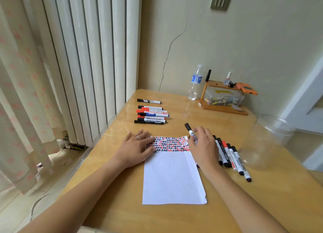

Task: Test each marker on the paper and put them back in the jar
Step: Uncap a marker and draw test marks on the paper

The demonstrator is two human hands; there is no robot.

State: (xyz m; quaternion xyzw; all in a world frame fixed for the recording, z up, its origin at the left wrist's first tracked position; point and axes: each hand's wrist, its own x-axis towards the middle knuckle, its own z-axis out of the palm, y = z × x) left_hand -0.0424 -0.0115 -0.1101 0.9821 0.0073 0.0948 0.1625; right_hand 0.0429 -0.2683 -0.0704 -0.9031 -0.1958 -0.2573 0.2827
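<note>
I hold one capped black marker (191,133) in my right hand (203,146), fingers curled round its barrel, cap pointing up and away, at the right edge of the paper (173,176). My left hand (138,148) lies flat with straight fingers on the paper's upper left corner, pinning it to the worktop (218,206). The paper's top band carries rows of red and black test marks; the rest is blank. A group of markers (152,114) lies beyond the paper; another row (230,158) lies just right of my right hand. The clear jar (265,141) stands at the far right and appears empty, so I judge no marker is returned yet.
</note>
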